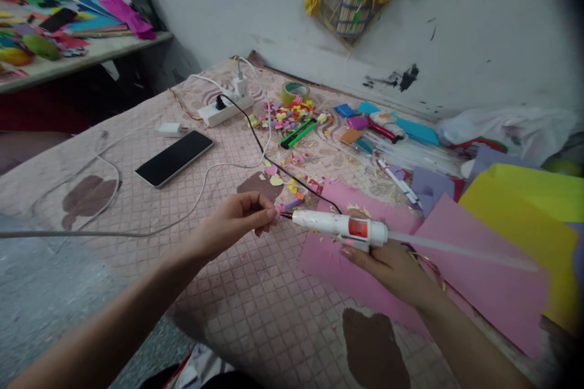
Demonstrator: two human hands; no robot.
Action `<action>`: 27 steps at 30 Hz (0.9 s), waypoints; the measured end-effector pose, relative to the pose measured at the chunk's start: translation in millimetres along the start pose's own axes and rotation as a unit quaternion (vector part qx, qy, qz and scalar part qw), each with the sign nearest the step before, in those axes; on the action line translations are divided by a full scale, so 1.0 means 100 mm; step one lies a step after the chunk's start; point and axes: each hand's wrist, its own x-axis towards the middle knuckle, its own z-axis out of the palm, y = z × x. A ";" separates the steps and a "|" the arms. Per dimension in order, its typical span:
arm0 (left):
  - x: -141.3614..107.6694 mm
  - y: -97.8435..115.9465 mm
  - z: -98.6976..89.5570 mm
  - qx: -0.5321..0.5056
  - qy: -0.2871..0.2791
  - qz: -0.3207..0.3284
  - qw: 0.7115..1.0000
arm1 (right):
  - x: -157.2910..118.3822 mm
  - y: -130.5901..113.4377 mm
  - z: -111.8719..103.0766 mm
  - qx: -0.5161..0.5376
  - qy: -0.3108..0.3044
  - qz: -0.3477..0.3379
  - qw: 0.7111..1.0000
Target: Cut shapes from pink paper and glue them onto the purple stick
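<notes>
One small pink piece point(278, 211) sits near the frame's centre, pinched by the left hand point(241, 216) at the tip point(286, 215) of the glue gun point(325, 224) that the right hand point(391, 267) grips, so a slip or drip could burn that pinching hand.

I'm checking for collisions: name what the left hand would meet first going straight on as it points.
Most likely the dark tip of the white glue gun: the left hand, pinching a small pink piece, points towards it, though depth leaves it unclear whether piece and tip touch.
</notes>
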 end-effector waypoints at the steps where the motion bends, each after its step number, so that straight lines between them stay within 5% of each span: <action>1: 0.00 0.00 0.00 0.000 -0.001 0.001 1.000 | 0.00 0.00 0.00 0.002 -0.002 0.001 1.000; 27: 0.00 0.00 0.01 0.006 -0.001 0.001 1.000 | -0.01 0.03 0.01 -0.011 0.012 -0.009 1.000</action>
